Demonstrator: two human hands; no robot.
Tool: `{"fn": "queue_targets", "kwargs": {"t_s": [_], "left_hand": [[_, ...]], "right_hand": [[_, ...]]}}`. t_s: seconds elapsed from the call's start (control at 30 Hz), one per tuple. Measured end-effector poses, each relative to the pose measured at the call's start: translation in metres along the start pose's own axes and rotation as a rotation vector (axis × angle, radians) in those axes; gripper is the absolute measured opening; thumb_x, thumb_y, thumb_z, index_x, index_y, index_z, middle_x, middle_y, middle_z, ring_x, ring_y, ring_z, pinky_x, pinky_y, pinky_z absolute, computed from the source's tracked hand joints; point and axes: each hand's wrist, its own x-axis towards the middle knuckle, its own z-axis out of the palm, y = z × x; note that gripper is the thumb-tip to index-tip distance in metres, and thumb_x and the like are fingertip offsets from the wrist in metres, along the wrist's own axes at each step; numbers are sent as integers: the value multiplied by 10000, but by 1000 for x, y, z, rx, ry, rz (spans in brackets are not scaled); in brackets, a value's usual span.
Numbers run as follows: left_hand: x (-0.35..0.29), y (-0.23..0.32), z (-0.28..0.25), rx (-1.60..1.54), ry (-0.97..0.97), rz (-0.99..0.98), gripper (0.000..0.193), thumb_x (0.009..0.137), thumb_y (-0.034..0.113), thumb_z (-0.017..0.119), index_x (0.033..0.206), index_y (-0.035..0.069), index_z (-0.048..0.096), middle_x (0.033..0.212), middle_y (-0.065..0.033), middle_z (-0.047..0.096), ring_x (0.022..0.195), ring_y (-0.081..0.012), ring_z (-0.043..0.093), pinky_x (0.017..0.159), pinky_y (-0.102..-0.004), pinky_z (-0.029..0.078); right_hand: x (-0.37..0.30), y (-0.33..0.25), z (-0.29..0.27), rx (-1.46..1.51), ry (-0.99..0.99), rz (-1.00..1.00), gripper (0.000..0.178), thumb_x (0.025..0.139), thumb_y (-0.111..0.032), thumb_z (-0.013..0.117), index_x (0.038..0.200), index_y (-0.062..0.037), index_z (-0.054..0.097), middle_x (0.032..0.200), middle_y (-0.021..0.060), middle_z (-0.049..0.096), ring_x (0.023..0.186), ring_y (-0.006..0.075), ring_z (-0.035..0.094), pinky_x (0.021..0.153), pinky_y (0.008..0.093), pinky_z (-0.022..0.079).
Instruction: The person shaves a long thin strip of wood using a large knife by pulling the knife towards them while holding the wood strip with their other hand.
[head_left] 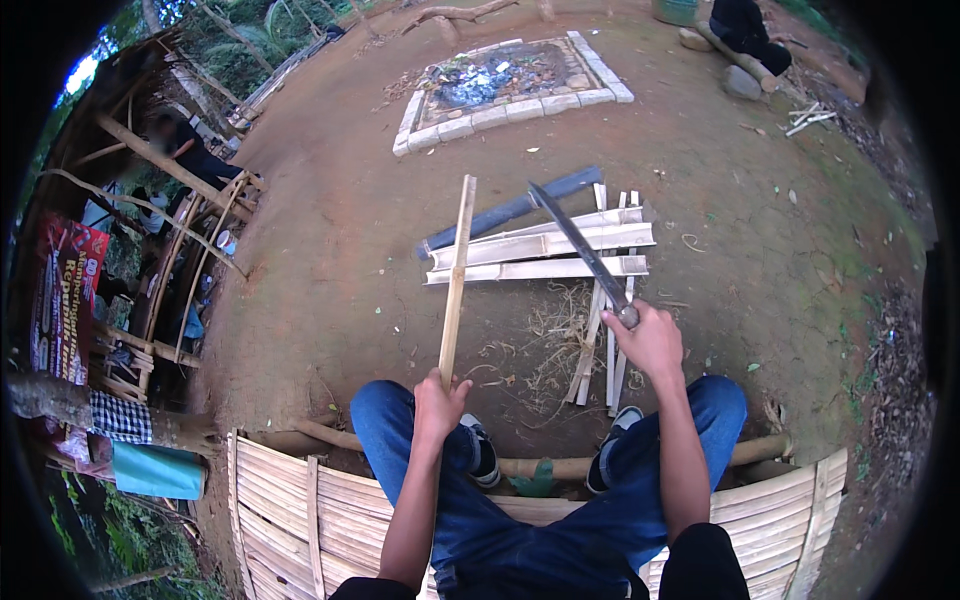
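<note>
A long pale bamboo strip (456, 290) stands up from my left hand (438, 404), whose fingers are wrapped round its lower part. My right hand (650, 345) grips a machete (580, 243) by its handle, and the dark blade points up and to the left, apart from the strip. Beyond both hands, several split bamboo halves (545, 245) lie on the ground beside a dark uncut bamboo pole (500, 212). Thin bamboo strips (600, 350) and curly shavings (550, 335) lie just left of my right hand.
I sit on a slatted bamboo bench (340, 520). A brick-edged fire pit (520, 107) with ash lies ahead. At the left stands a bamboo shelter (170, 250) with a red banner (68, 290) and a person (195, 150). Another person (745, 30) sits far right.
</note>
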Motion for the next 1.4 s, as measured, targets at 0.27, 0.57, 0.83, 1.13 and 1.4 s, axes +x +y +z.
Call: {"fn": "queue_targets", "kwargs": {"t_s": [0.27,0.57,0.83,1.13,1.4], "left_hand": [[-24,2,38,-557,-371,-134,309,985,269,528,976,-20,638,597,-46,509,534,-112,459,500,-281,395],[-45,24,8,-895,-359,-315,271,913,116,647,1152,-11,637,628,62,467,494,-16,384,430,-197,296],[-56,17,-12,-785,-294,-255,299,884,111,686,1159,-5,654,661,81,515,538,9,388,465,-170,301],[-65,20,-43,-430,-149,-24,283,883,120,685,1128,-19,663,662,55,529,574,-6,409,482,-195,296],[-55,47,-50,-361,-152,139,267,854,132,702,1078,-12,676,654,-79,587,583,-79,499,556,-255,418]], "right_hand": [[-26,-33,38,192,-217,-416,509,795,-591,633,739,-87,675,505,103,571,511,293,626,520,387,497],[-20,-22,48,69,-42,-517,561,774,-657,602,679,-108,666,503,76,581,490,268,627,480,384,493],[-16,-22,40,259,-189,-333,588,805,-647,581,679,-76,642,510,109,581,535,321,635,526,420,505],[0,-23,50,491,-60,-164,534,868,-527,585,739,-16,666,459,51,500,426,159,486,441,348,384],[-36,-40,42,346,-107,-695,484,854,-499,618,694,-42,643,451,71,481,406,181,489,441,346,388]]}}
